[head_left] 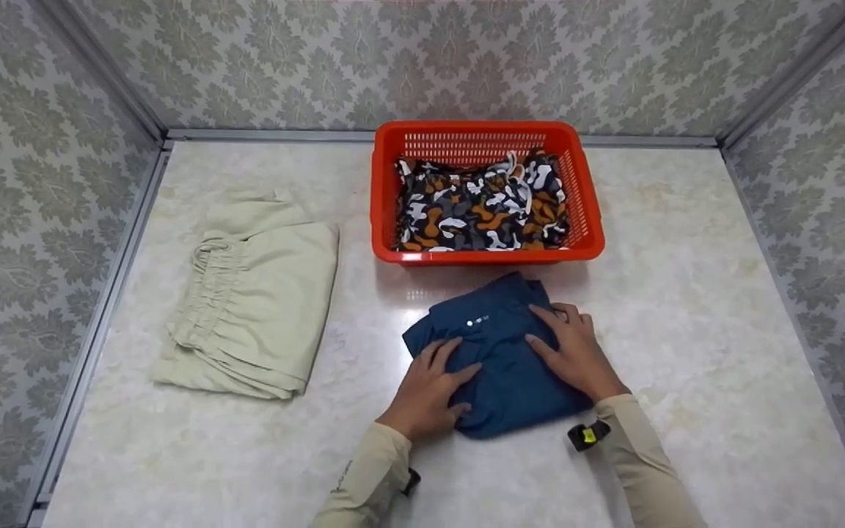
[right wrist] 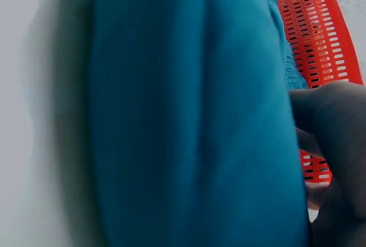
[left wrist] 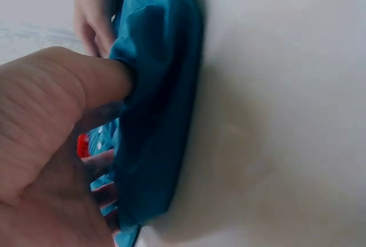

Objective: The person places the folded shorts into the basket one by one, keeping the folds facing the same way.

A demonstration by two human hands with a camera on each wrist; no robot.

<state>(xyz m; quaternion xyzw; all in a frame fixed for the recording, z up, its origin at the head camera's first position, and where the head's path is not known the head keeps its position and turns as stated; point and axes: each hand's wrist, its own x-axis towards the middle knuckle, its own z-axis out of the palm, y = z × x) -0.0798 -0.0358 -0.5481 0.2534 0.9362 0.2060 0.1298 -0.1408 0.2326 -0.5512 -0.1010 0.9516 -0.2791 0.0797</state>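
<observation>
A dark blue garment with a small white logo lies folded on the table, in front of the red basket. On its left side rests my left hand, fingers spread over the cloth. The left wrist view has the thumb pressing against the blue fabric, with the other fingers lying along it. My right hand touches the garment's right side, thumb and forefinger extended onto the top. In the right wrist view the blue cloth fills the middle, and the hand is partly visible at its edge.
A red plastic basket stands at the back, holding a camouflage-patterned garment with a white drawstring. Pale green pants with an elastic waist lie folded at the left. Patterned walls enclose the table on three sides.
</observation>
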